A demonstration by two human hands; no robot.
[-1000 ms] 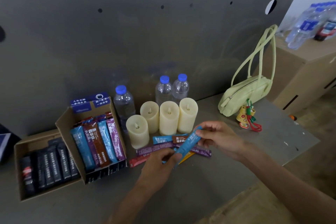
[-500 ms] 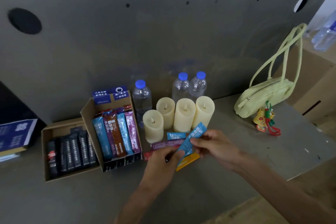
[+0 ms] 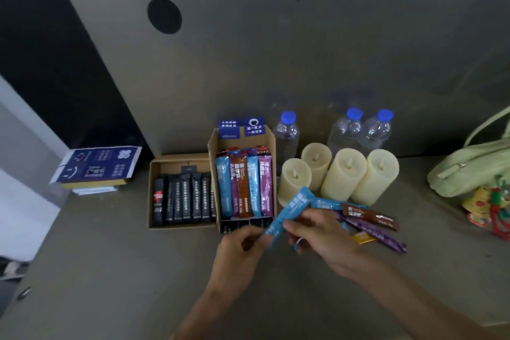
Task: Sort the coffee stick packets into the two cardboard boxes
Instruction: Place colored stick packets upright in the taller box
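The left hand [image 3: 240, 248] pinched the lower end of a light-blue foil coffee stick packet [image 3: 292, 207]. The right hand [image 3: 323, 237] pinched its middle. The packet slanted up toward four cream pillar candles [image 3: 345, 174], just in front of the taller cardboard box of upright coloured sticks [image 3: 212, 163]. Beside that box sat the low cardboard box of black sticks [image 3: 176, 159]. By the right hand, loose brown, purple and orange stick packets [image 3: 369, 217] lay on the grey table [image 3: 110, 270]. Three clear blue-capped water bottles [image 3: 287, 135] stood behind the candles, a pale green handbag [image 3: 469, 174] further right. White characters on the taller box's blue flaps [image 3: 241, 127] were too blurred to read.
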